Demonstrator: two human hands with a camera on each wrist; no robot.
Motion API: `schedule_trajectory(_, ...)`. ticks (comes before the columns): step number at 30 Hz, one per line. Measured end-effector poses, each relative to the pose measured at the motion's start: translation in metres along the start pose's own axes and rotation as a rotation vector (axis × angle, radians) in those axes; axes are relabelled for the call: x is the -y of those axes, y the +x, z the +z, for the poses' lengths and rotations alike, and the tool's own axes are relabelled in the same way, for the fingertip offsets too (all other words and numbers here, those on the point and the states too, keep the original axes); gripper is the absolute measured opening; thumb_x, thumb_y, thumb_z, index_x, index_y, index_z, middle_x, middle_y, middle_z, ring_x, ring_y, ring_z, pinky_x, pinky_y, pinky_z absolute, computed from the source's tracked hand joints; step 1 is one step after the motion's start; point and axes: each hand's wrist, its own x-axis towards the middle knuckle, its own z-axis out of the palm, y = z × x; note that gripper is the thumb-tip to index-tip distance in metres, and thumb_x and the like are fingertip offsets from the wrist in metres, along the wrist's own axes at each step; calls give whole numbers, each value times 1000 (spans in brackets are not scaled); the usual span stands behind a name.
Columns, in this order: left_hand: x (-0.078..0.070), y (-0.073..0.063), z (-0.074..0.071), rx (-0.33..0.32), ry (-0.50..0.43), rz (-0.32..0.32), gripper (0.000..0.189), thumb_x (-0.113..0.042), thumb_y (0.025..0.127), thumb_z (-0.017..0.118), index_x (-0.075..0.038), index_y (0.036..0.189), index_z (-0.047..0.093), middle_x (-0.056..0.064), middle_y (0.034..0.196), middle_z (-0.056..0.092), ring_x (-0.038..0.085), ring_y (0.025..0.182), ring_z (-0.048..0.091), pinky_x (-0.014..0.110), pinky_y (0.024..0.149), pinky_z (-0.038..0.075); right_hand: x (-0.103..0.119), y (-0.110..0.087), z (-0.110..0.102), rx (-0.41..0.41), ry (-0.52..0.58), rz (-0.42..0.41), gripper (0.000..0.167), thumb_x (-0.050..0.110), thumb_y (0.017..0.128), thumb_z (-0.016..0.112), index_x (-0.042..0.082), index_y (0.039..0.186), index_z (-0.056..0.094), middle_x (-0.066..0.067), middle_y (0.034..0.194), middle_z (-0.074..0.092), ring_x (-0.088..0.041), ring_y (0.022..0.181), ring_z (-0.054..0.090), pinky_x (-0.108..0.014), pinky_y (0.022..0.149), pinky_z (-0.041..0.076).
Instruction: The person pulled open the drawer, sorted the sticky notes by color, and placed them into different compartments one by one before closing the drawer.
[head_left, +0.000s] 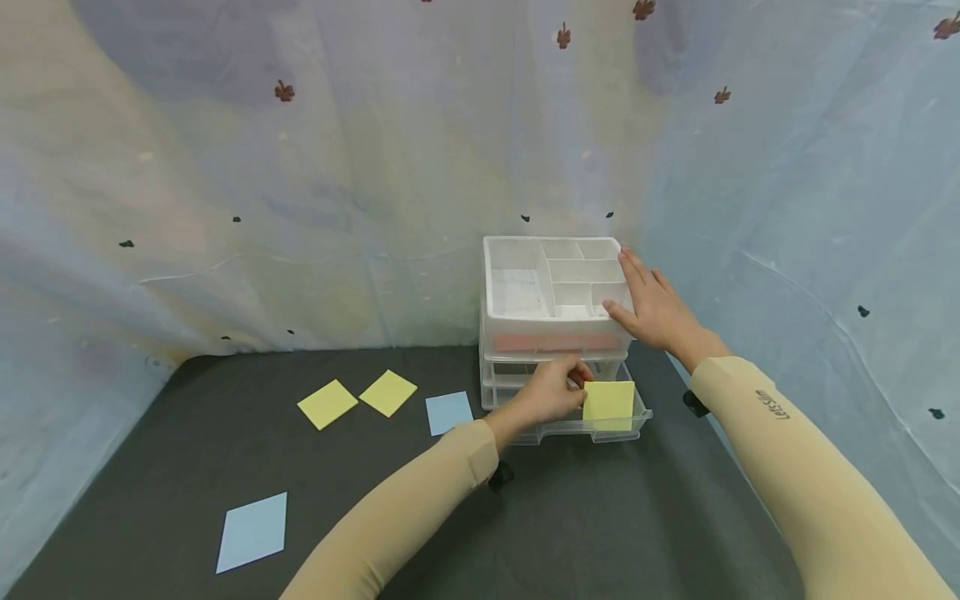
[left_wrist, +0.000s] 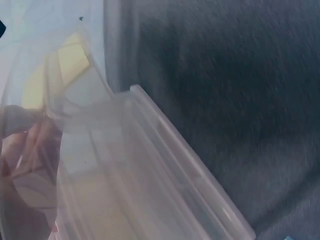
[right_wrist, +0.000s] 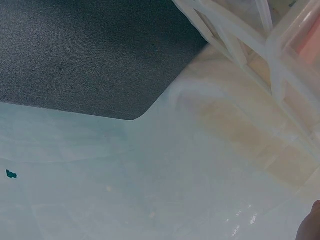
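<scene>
A white plastic drawer organizer point(head_left: 517, 296) with a compartment top stands at the table's back right. Its clear bottom drawer point(head_left: 558, 430) is pulled out toward me. My left hand point(head_left: 551, 390) is over this drawer, its curled fingers pinching the left edge of a yellow sticky note point(head_left: 609, 404). The note is upright at the drawer's right front. In the left wrist view, the clear drawer wall point(left_wrist: 170, 150) partly covers the left hand point(left_wrist: 30, 150). My right hand point(head_left: 656, 308) rests with extended fingers against the organizer's right top edge; only a fingertip shows in the right wrist view.
Two yellow sticky notes point(head_left: 327, 405) lie on the dark table point(head_left: 360, 492), left of the organizer. One blue sticky note point(head_left: 447, 411) lies beside the drawer, another blue note point(head_left: 252, 532) at front left. Something pink point(head_left: 558, 342) shows inside the upper drawer. A patterned curtain point(head_left: 375, 167) hangs behind.
</scene>
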Motion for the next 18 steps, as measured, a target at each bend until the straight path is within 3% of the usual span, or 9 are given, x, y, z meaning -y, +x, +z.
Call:
schedule_trajectory(8, 10, 3, -5, 34, 253, 110, 22, -9, 99, 72, -8, 121, 69, 4, 111, 72, 8, 95, 67, 16, 76, 53, 3, -1, -2, 14, 0, 4, 86, 45, 109, 47, 3, 166, -2, -17, 174, -2, -43, 158, 10, -59, 127, 6)
schedule_trajectory(18, 15, 7, -4, 59, 348, 68, 33, -14, 97, 76, -8, 129, 70, 5, 116, 73, 11, 99, 69, 16, 78, 54, 2, 1, -1, -2, 0, -5, 86, 44, 108, 49, 2, 166, 0, -19, 174, 1, -44, 157, 12, -60, 126, 6)
